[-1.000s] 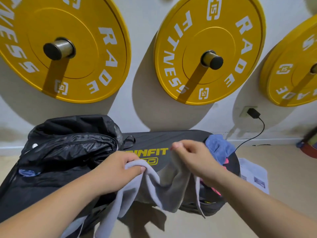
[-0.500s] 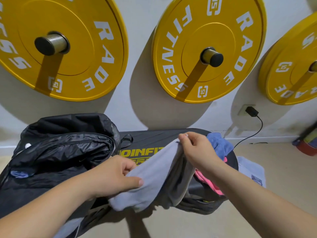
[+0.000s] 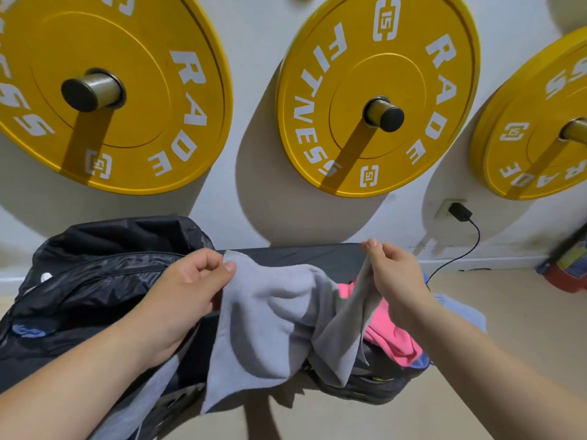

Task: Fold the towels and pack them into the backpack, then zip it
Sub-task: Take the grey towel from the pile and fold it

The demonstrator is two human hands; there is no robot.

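A pale wall [image 3: 254, 100] fills the background, with three yellow weight plates hung on pegs above a black padded board [image 3: 301, 254] that stands against the wall's foot on a beige floor [image 3: 514, 338]. The left plate [image 3: 152, 42] hangs above the board's left end, the middle plate [image 3: 352, 71] above its right half, and the right plate [image 3: 536, 160] well off to the board's right. A black charger [image 3: 459, 212] sits in a wall socket up and to the right of the board, and its cable [image 3: 473, 246] runs down towards the floor. The black backpack [image 3: 95, 274] lies on the board's left end, slumped and crumpled. In front of the board the grey towel [image 3: 270, 322] hangs in the air, sagging in loose folds between the two hands. The left hand [image 3: 187, 290] pinches one top corner between thumb and forefinger, the other fingers curled. The right hand [image 3: 397, 274] pinches the opposite edge between thumb and fingertips, held a little higher, at the board's right end. A pink towel [image 3: 394, 338] lies heaped on the board's right end, under the right hand and partly behind the grey towel. A red object [image 3: 565, 277] stands on the floor far to the board's right; I cannot tell what it is.
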